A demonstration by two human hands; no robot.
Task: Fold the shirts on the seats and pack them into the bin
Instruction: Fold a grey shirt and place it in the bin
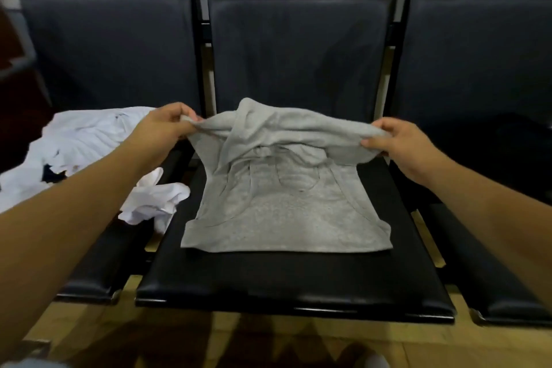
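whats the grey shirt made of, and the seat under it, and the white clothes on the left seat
The grey shirt looks like soft heathered knit, probably cotton jersey: matte, speckled, sagging limply where lifted. The seat is black leather or vinyl, can't tell which: smooth, faint sheen along its front edge. The white clothes are thin matte fabric, finely creased.

Left hand (167, 124), right hand (400, 143), 2 bare forearms (89, 194).

Just one cam here, head-mounted wide-angle, looking forward and down over the middle seat (292, 284) from pretty close, seat backs (295, 48) filling the top.
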